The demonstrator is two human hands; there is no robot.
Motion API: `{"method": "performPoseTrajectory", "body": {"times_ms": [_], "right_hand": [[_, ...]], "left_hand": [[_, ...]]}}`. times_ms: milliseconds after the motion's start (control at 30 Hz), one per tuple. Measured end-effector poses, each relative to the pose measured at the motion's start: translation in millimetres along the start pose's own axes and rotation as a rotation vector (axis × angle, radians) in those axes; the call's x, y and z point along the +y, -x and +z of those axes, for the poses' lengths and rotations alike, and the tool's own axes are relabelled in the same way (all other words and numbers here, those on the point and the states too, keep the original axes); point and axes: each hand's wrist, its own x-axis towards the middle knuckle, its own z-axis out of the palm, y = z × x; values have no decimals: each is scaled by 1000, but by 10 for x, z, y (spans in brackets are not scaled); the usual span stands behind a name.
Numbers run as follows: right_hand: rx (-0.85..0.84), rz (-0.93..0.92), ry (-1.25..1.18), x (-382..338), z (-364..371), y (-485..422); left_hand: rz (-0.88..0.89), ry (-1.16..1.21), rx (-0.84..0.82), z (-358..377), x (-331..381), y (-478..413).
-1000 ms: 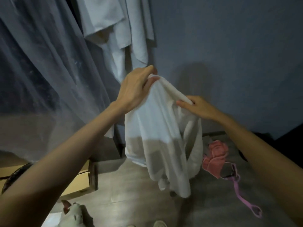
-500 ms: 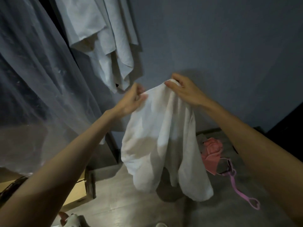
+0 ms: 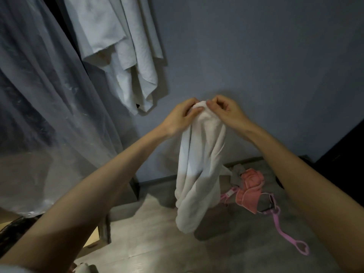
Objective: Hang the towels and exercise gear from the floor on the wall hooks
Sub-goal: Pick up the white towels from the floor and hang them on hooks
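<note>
Two bare hands hold a white towel [image 3: 199,174] up before a blue-grey wall [image 3: 266,56]. The left hand [image 3: 180,117] and the right hand [image 3: 226,113] meet at the top of the towel, almost touching. The fingers [image 3: 213,105] of both are curled and pinch its bunched upper edge. From that grip the towel hangs straight down in long folds, its lower end just above the floor [image 3: 153,245], where it casts a shadow on the boards.

Up and to the left of the hands, the hung towels [image 3: 122,46] drape down the wall in a pale cluster; what holds them lies beyond the top of the view. A sheet of clear plastic [image 3: 39,99] falls in folds down the left side.

On the floor to the right of the held towel, near the foot of the wall, lies a crumpled pink cloth [image 3: 250,188]. A pink strap [image 3: 283,231] runs from it toward the near right and ends in a loop. A small grey rag [image 3: 236,171] lies just beside the pink cloth, on its far side. The edge of a box [image 3: 92,240] shows at near left, below the left forearm.
</note>
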Motion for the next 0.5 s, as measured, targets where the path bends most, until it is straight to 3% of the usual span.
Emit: {"method": "performPoseTrajectory", "body": {"times_ms": [300,400,500], "right_hand": [[50,130,64,350,195,180],[141,120,101,221,168,77],[271,83,-22,-85,59,-113]], "left_hand": [[42,-10,167,-159,165,-125],[-11,-56,257,-336,154,-161],[-38,-106,302,-565,107,-201]]}}
